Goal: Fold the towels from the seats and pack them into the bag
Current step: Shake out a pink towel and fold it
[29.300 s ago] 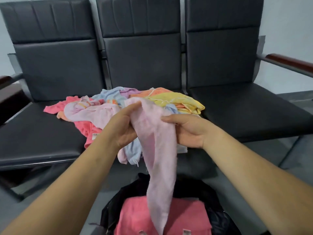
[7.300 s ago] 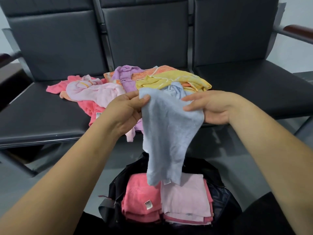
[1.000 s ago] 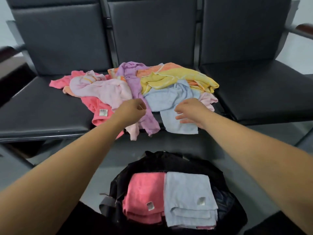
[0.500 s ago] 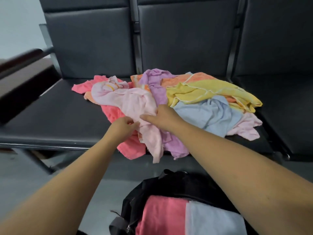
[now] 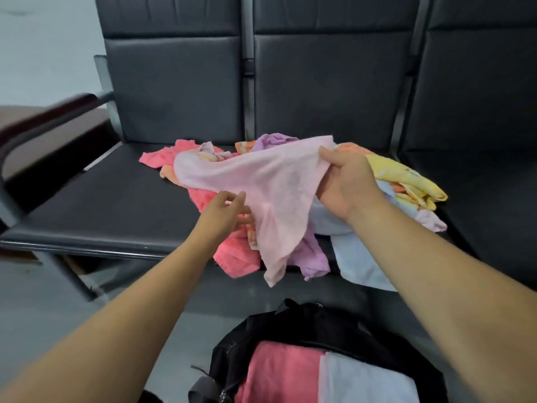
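A: Which towel is it right now?

B: The pale pink towel (image 5: pixel 261 181), in the middle of the frame. The right hand (image 5: pixel 345 184) holds one corner of it up, thumb on top and fingers curled underneath, a firm hold. The cloth stretches from that hand towards the left and sags in a long point over the front edge of the seats (image 5: pixel 101 205).

A: And the left hand?

B: The left hand (image 5: pixel 223 210) is lower, at the towel's near edge. Its fingers are half curled and touch the cloth, but I can't tell whether they have actually nipped it.

A: Where's the rest of the pile?

B: Under and behind the pink one, still on the middle seat. A coral towel (image 5: pixel 235 254) spills over the front edge, just left of a purple towel (image 5: pixel 311 257). A light blue towel (image 5: pixel 357 257) hangs down to the right of that. A yellow towel (image 5: pixel 406 181) lies bunched at the right of the heap, behind the right hand, and a bit of orange towel (image 5: pixel 244 146) peeks out at the back.

A: And the bag?

B: The black bag (image 5: pixel 305 321) sits on the floor (image 5: pixel 43 301) at the bottom of the frame, open, directly below the hanging towels. Inside it, a folded coral towel (image 5: pixel 282 370) lies on the left with a folded light blue towel (image 5: pixel 360 379) touching it on the right.

A: Anything else around?

B: A dark armrest (image 5: pixel 49 117) at the left edge, blurred, and a pale wall (image 5: pixel 43 39) in the upper left.
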Available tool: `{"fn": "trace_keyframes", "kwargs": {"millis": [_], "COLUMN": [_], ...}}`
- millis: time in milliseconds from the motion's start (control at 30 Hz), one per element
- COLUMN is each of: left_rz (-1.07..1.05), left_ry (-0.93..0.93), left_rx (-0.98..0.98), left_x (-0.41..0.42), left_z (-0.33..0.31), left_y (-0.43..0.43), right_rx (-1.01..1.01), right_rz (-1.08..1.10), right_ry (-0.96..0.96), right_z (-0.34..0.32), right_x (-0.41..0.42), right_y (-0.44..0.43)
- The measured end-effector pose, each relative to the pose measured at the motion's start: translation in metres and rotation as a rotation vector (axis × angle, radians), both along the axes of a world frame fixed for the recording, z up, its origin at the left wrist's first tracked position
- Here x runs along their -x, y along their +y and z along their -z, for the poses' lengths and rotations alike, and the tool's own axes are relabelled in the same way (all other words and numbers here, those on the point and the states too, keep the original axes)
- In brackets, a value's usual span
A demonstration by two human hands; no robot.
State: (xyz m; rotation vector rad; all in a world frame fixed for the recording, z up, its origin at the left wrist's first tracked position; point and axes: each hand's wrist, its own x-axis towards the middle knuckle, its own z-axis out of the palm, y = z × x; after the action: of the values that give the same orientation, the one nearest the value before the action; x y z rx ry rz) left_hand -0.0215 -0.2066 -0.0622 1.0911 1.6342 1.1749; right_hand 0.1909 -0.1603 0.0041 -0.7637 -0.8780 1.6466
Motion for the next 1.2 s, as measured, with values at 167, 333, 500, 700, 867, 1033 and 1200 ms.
{"fn": "trace_keyframes", "kwargs": {"millis": [167, 333, 500, 700, 867, 1033, 1200], "left_rz": [0.006, -0.089, 0.497, 0.814, 0.695, 0.827, 0.803], "left_ry": [-0.788, -0.772, 0.024, 0.476, 0.094, -0.208, -0.128], "left_rx": [0.115, -0.088, -0.225, -0.180, -0.173, -0.259, -0.290], "left_x": [-0.001, -0.024, -0.045, -0.086, -0.103, -0.126, -0.135], "left_z": [-0.016, -0.042, -0.058, -0.093, -0.155, -0.228, -0.242], "left_y": [-0.012, -0.028, -0.062, -0.091, -0.106, -0.136, -0.152], "right_rx": [0.067, 0.032, -0.002, -0.086, -0.045, -0.106, -0.208], "right_rz": [-0.155, -0.267, -0.223, -0.046, 0.115, 0.096, 0.047], "right_ry": [0.082, -0.120, -0.115, -0.051, 0.177, 0.136, -0.084], "right_z": [-0.014, -0.029, -0.049, -0.086, -0.103, -0.141, -0.178], "right_x": [-0.042, -0.063, -0.083, -0.109, -0.130, -0.142, -0.139], "right_y": [-0.043, -0.088, -0.129, -0.159, -0.176, -0.192, -0.205]}}
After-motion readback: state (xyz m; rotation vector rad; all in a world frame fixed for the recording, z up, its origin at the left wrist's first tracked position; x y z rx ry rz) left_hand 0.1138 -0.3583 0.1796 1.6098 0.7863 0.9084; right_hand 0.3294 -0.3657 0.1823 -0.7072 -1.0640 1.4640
